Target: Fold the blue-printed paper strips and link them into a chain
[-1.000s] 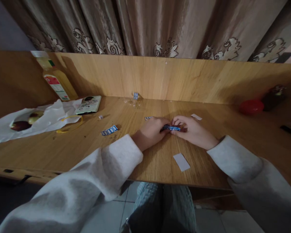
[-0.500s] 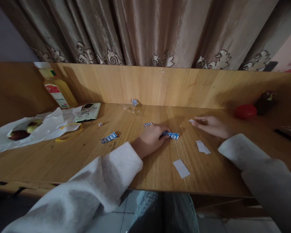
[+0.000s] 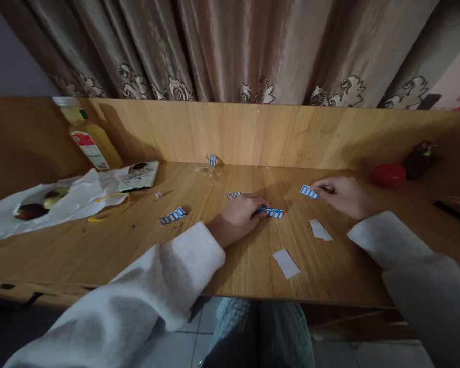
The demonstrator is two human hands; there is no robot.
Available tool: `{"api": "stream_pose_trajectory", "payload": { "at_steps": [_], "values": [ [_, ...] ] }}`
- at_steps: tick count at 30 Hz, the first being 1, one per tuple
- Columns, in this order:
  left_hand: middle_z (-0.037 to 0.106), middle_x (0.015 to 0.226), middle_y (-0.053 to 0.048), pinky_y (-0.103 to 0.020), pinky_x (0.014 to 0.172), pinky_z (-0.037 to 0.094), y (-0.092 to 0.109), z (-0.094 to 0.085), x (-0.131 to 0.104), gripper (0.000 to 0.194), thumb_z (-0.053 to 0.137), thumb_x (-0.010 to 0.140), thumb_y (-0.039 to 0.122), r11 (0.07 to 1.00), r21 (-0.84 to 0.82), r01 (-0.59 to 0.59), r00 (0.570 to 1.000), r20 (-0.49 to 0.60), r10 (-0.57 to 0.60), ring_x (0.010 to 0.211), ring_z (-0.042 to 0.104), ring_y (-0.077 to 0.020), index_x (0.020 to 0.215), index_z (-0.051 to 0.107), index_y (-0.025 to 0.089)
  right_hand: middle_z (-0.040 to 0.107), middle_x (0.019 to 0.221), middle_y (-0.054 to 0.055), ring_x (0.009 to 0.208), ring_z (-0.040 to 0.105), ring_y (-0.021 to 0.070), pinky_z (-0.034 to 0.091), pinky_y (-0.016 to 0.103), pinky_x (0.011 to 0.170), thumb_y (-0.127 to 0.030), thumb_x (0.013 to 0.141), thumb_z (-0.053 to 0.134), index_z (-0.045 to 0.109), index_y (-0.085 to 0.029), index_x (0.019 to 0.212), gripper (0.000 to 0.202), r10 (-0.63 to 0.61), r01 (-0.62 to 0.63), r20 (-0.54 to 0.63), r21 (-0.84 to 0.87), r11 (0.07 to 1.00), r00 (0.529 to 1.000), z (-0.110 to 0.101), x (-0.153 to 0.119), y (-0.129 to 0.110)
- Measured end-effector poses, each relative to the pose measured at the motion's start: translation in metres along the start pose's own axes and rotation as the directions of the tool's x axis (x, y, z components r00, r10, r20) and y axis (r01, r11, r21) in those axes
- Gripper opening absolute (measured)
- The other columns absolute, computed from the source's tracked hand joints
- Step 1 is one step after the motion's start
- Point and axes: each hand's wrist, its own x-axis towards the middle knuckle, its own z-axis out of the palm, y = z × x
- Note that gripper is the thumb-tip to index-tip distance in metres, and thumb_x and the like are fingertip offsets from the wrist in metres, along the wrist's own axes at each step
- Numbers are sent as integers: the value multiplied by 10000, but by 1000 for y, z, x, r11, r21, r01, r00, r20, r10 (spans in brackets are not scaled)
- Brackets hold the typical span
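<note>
My left hand (image 3: 242,212) rests on the table with its fingers closed round a small stack of blue-and-white cards (image 3: 271,211). Part of that stack is hidden under the fingers. Raised a little to the right, my right hand (image 3: 342,195) pinches a single blue-and-white card (image 3: 308,191), patterned side showing. Just past my left hand lies another small printed card (image 3: 233,195). A folded blue-and-white card (image 3: 172,215) is to the left of my left arm. Blank white cards (image 3: 320,230) overlap below my right hand, and one more white card (image 3: 286,263) lies nearer the front edge.
A tiny die-like cube (image 3: 159,194) sits left of centre. At the back, a blue-and-white piece (image 3: 212,160) stands by clear plastic. The left side has a bottle (image 3: 90,138), a booklet (image 3: 139,176) and fruit on a white bag (image 3: 76,197). A red object (image 3: 389,175) stands right.
The card in my right hand has turned from its white side to its blue-and-white side. My left hand has stayed in place on the stack.
</note>
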Motion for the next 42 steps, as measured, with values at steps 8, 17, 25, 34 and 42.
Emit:
{"api": "stream_pose_trajectory", "payload": {
  "at_steps": [8,17,25,34,42],
  "values": [
    [655,916,-51,-282,759,454,-2,4,0,150,517,812,151,999,-41,13,1000,-28,-15,822,598,-157,919,622,153,707,923,28,843,649,180,516,305,725,-364,853,498,693,-231,854,236,-276,251,89,218,943,957,7,-17,-76],
    [659,922,-50,-281,776,455,1,6,-1,244,491,754,59,999,-36,-10,999,-32,8,852,603,-166,945,615,147,665,835,20,737,608,157,474,309,713,-221,858,500,652,-217,820,157,-383,381,107,44,924,917,20,-28,-104],
    [653,932,-58,-277,785,450,2,6,-1,215,491,775,73,999,-31,-31,999,-44,30,864,601,-170,947,603,139,618,836,31,752,578,168,446,314,710,-186,847,489,615,-198,814,130,-373,380,111,-57,923,921,22,-27,-102],
    [626,930,-82,-301,781,458,7,4,-1,199,566,769,206,998,-32,-49,999,-15,49,846,589,-188,944,591,115,571,854,39,808,560,191,440,329,737,-149,803,506,526,-207,818,63,-346,346,56,0,938,937,29,-27,-101],
    [661,875,-51,-278,753,454,2,7,0,146,545,792,149,997,-59,47,997,-52,-51,800,603,-156,904,639,147,660,817,5,780,628,166,497,304,719,-183,800,524,552,-237,869,92,-255,197,155,317,928,954,28,-30,-97]
  ]
}}
